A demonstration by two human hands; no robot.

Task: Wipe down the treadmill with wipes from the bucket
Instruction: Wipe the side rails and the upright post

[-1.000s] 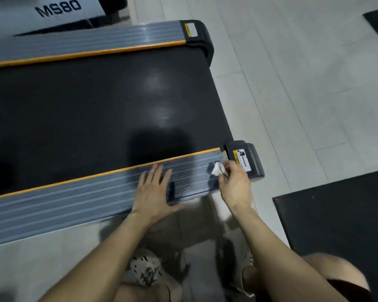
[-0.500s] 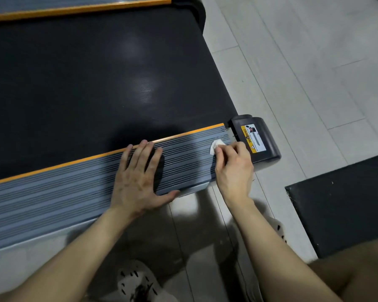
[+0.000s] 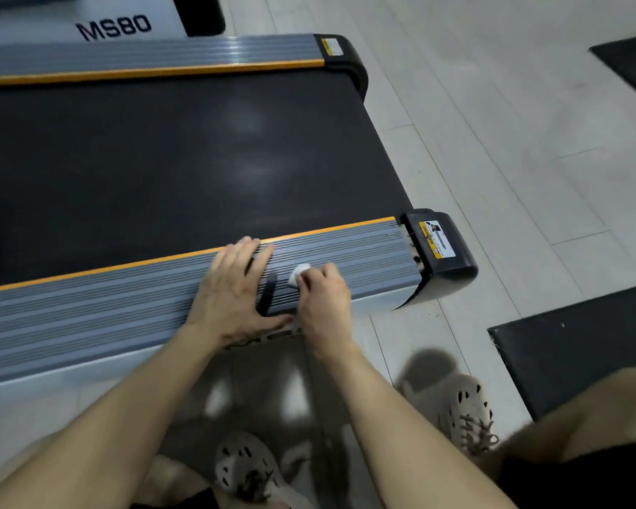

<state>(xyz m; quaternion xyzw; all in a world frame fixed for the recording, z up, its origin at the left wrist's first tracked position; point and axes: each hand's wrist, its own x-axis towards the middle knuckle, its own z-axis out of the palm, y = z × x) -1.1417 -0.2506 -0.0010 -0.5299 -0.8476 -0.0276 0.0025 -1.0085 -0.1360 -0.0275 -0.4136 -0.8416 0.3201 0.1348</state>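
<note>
Wiping seems partway: right hand (image 3: 324, 299) pinches wadded wipe (image 3: 299, 272) on the side rail (image 3: 89, 310), left hand (image 3: 232, 292) flat alongside; belt (image 3: 162, 170) probably undone.

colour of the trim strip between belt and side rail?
Orange-yellow trim strip, running along the grey ribbed side rail; head view.

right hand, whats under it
A small crumpled white wipe pokes out from under the right hand, pressed on the grey ribbed side rail. The rest of the wipe is covered.
</note>
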